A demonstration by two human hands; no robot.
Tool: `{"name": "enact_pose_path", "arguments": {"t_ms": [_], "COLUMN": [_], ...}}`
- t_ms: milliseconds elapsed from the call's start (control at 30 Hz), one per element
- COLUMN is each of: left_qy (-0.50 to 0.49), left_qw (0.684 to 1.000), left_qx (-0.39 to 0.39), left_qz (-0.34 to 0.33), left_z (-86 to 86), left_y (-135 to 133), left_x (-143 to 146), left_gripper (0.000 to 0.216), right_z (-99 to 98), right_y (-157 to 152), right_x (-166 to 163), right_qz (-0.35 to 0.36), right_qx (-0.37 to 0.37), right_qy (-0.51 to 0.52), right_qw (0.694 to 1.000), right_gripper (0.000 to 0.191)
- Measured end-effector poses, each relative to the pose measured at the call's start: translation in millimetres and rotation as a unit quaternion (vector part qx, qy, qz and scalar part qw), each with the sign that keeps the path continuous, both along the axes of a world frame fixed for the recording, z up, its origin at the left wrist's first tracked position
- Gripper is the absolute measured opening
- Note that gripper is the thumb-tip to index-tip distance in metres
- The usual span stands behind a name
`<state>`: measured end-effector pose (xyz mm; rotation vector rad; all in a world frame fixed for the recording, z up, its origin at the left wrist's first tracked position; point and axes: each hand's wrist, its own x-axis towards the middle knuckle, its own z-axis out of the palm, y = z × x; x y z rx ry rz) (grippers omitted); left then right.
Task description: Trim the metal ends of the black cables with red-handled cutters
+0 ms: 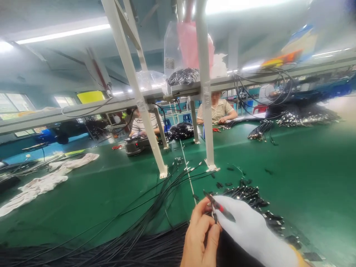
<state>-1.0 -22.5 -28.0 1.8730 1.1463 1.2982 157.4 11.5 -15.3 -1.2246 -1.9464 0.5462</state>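
Note:
My left hand (pixel 200 237) is bare, with thumb and fingers pinched on a small black cable end (pixel 215 218). In a white glove, my right hand (pixel 244 222) is closed around small pliers (pixel 220 207) with dark jaws and red and black on the handle. The pliers meet the cable end between my hands; their exact contact is too small to tell. Beside the glove lies a row of black cable connectors (pixel 247 194). A thick bundle of black cables (pixel 150 218) runs from under my left hand across the green table.
White metal posts (pixel 209 129) bolted to the green table (pixel 300 174) carry an overhead shelf (pixel 111 107). A white cloth (pixel 52 181) lies at left. Behind are a black device (pixel 133 147), a coiled cable bundle (pixel 181 131) and people in striped shirts (pixel 215 111).

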Motion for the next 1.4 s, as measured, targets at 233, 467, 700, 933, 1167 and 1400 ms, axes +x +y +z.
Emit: {"name": "enact_pose_path", "arguments": {"t_ms": [233, 467, 700, 933, 1167, 1400], "left_qy": [-0.011, -0.092, -0.082, -0.024, 0.022, 0.050], "left_qw": [1.000, 0.993, 0.991, 0.995, 0.998, 0.997], "left_qx": [-0.014, -0.063, -0.098, -0.079, -0.036, -0.050], "left_qz": [-0.009, 0.032, 0.042, 0.050, 0.037, 0.003], "left_z": [6.8, 16.3, 18.8, 20.8, 22.7, 27.7], "left_y": [2, 4, 6, 3, 4, 5], "left_x": [0, -8, -15, -15, -17, -24], "left_gripper": [0.035, 0.035, 0.037, 0.043, 0.032, 0.031], "right_z": [-3.0, -4.9, -16.7, -13.8, -9.4, -12.8], "right_y": [2, 7, 3, 2, 6, 9], "right_x": [8, 21, 14, 15, 22, 21], "right_qz": [-0.052, -0.114, -0.118, -0.116, -0.104, -0.100], "right_qx": [0.097, 0.273, 0.293, 0.300, 0.341, 0.351], "right_qy": [-0.082, -0.183, -0.233, -0.272, -0.318, -0.358], "right_qw": [0.991, 0.938, 0.920, 0.907, 0.878, 0.859], "right_gripper": [0.030, 0.030, 0.027, 0.025, 0.033, 0.039]}}
